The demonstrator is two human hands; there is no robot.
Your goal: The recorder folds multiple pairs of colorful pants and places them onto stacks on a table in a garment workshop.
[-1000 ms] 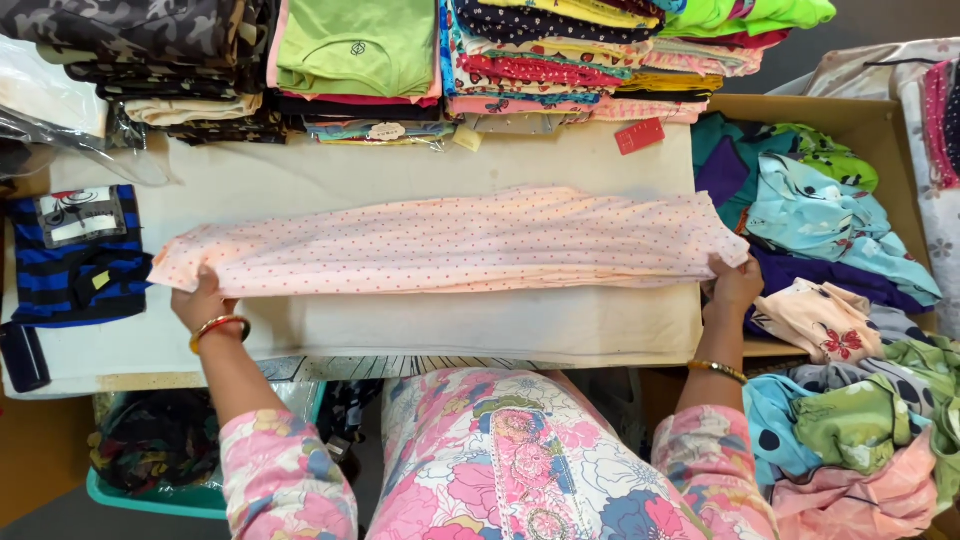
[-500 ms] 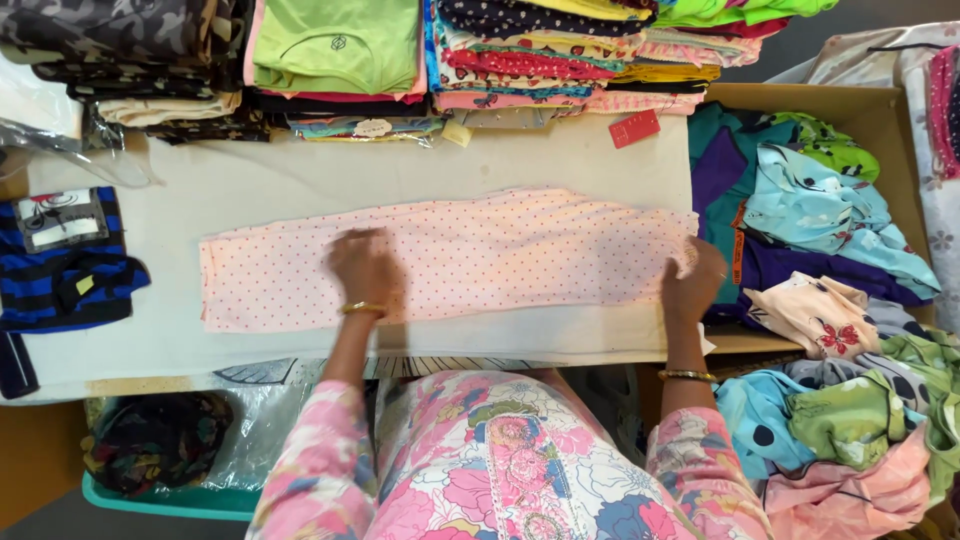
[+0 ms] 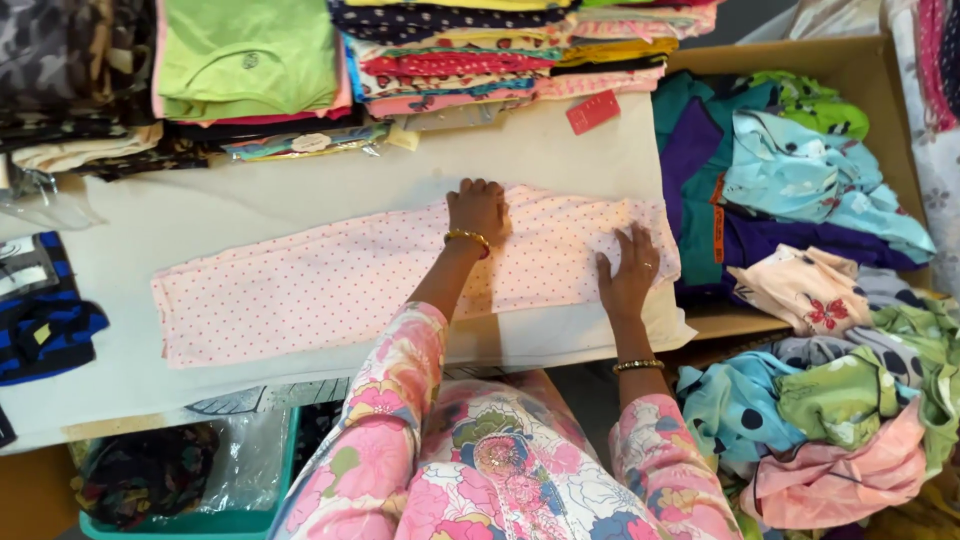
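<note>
On table [image 3: 300, 200]: left hand [image 3: 478, 208] slid rightward along pink trousers [image 3: 330, 290]; both palms, right hand [image 3: 628, 272] too, flat, pressing, gripping nothing; smoothing underway.

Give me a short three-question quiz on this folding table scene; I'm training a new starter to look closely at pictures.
1. True or false: both hands lie flat on the pink dotted garment.
2. Which hand is nearer the stacks of folded clothes: A) left hand, B) right hand?
3. What sits in the cardboard box to the person's right?

Key
1. True: both palms press on its right half, and the garment lies stretched along the white table.
2. A: it rests at the garment's far edge, while the right hand is at the near right end.
3. Loose, unfolded clothes in teal, purple and green.
</note>
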